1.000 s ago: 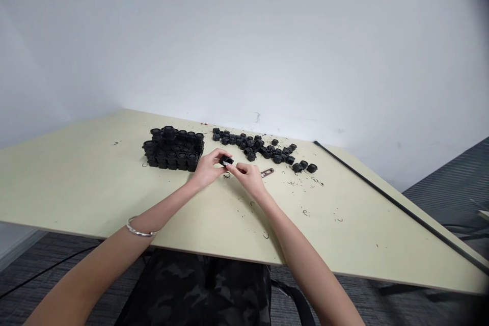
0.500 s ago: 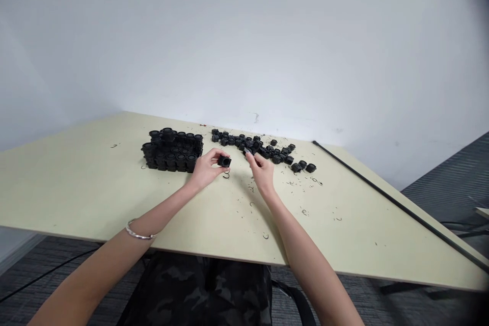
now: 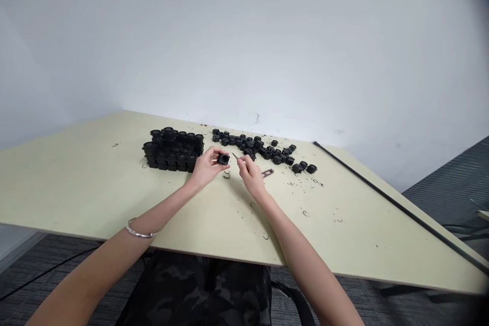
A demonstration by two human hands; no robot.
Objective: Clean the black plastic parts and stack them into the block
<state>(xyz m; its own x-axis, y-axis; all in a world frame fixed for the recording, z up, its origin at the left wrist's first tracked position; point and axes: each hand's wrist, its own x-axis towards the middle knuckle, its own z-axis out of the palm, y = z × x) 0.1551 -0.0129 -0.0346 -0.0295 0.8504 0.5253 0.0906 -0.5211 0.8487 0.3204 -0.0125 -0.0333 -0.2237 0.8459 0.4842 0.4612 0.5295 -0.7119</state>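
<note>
My left hand (image 3: 207, 167) pinches a small black plastic part (image 3: 223, 159) between thumb and fingers, its round opening turned towards me. Just right of it, my right hand (image 3: 251, 175) is closed around a small knife (image 3: 268, 173). The thin blade points at the black part with a narrow gap between them, and the slotted brownish handle sticks out behind the hand. Left of my left hand, similar black parts stand in a stacked block (image 3: 171, 150) of neat rows. A loose heap of more such parts (image 3: 254, 146) lies beyond my right hand.
Thin black shavings (image 3: 304, 212) are scattered over the pale table (image 3: 87, 183), mostly on its right half. A long black rod (image 3: 382, 193) lies slantwise along the right side. The wall (image 3: 237, 51) rises behind the table's far edge.
My right hand has moved left and slightly nearer me, towards the black part; the knife's blade and handle now show. My left hand has tilted the part a little, showing more of its opening.
</note>
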